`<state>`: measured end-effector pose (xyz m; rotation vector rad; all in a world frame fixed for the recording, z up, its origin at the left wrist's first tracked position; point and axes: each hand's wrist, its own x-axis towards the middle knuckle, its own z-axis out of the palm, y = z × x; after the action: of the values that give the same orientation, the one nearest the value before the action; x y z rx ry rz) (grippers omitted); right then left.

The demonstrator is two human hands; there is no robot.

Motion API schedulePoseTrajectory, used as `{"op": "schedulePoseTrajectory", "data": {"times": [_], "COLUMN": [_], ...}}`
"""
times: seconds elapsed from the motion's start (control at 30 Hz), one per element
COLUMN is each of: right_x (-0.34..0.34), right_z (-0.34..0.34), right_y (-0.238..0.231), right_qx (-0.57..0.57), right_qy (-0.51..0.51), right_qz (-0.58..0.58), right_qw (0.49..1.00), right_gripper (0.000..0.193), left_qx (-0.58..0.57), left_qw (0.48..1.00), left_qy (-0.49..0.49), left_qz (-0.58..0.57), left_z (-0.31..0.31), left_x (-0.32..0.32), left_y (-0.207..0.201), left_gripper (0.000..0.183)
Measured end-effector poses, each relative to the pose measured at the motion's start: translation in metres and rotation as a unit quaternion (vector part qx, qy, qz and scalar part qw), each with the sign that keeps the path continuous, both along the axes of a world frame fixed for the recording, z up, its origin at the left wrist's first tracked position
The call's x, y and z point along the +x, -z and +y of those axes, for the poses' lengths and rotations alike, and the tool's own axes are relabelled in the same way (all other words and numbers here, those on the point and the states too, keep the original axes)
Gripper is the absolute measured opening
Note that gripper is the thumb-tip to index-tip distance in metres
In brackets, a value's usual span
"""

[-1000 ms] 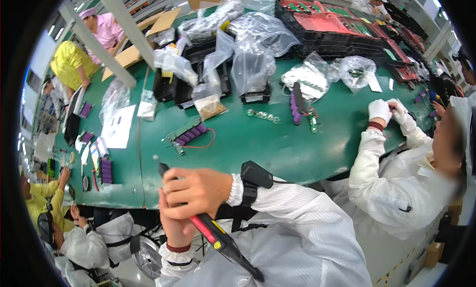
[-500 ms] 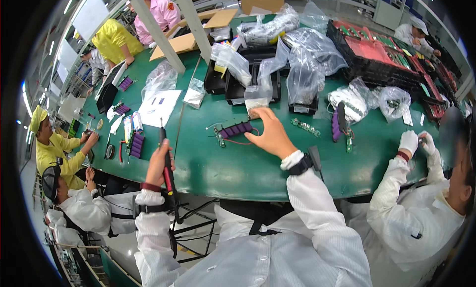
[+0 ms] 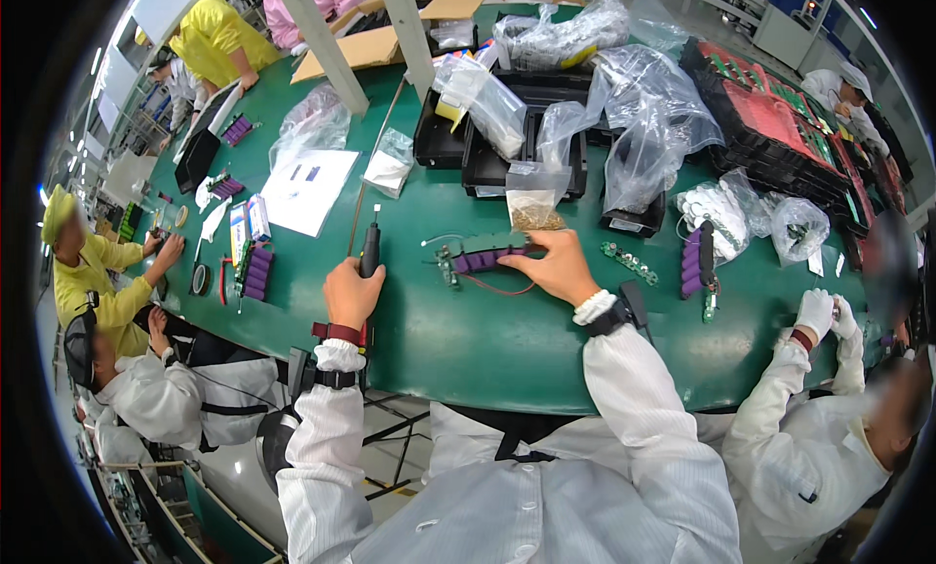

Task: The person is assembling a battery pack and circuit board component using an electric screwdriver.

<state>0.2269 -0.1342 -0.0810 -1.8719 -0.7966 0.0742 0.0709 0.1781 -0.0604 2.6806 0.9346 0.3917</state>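
Observation:
My left hand (image 3: 353,293) is closed around a slim black-and-red screwdriver (image 3: 370,250), its thin tip pointing away from me above the table. Fingers and thumb of my right hand (image 3: 560,268) grip the right end of a purple battery pack (image 3: 478,261). A green circuit board runs along the pack's far side, and a small green board (image 3: 448,269) sits at its left end. A red wire loops below the pack. Just beyond my right hand lies a clear bag of small brass-coloured parts (image 3: 534,211). The screwdriver tip is apart from the pack.
The green table (image 3: 458,354) holds a loose circuit board (image 3: 629,263) and purple packs at right (image 3: 694,262) and left (image 3: 255,272). Black bins (image 3: 485,161) with plastic bags stand behind, and a paper sheet (image 3: 310,189) lies left. Gloved hands of a co-worker (image 3: 819,312) are at right.
My left hand has moved right and forward with the screwdriver. My right hand has closed on the battery pack, which is now turned so its green board shows along the top. The view has shifted.

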Motion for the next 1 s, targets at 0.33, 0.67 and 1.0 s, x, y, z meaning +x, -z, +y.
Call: {"op": "schedulePoseTrajectory", "data": {"times": [0.33, 0.67, 1.0], "right_x": [-0.097, -0.125, -0.108], "right_z": [-0.135, -0.181, -0.175], "right_y": [-0.025, -0.003, -0.003], "right_qx": [0.020, 0.011, -0.009], "right_qy": [0.158, 0.174, 0.200], "right_qz": [-0.020, 0.076, 0.088], "right_qw": [0.987, 0.982, 0.976], "right_gripper": [0.030, 0.031, 0.031], "left_qx": [0.140, -0.264, -0.367], "left_qw": [0.986, 0.829, 0.805], "left_qy": [0.076, 0.489, 0.455], "left_qz": [-0.051, 0.063, 0.099], "left_z": [-0.044, -0.222, -0.220], "left_x": [-0.020, -0.010, -0.007], "left_y": [-0.012, -0.014, -0.026], "left_gripper": [0.049, 0.080, 0.085]}}
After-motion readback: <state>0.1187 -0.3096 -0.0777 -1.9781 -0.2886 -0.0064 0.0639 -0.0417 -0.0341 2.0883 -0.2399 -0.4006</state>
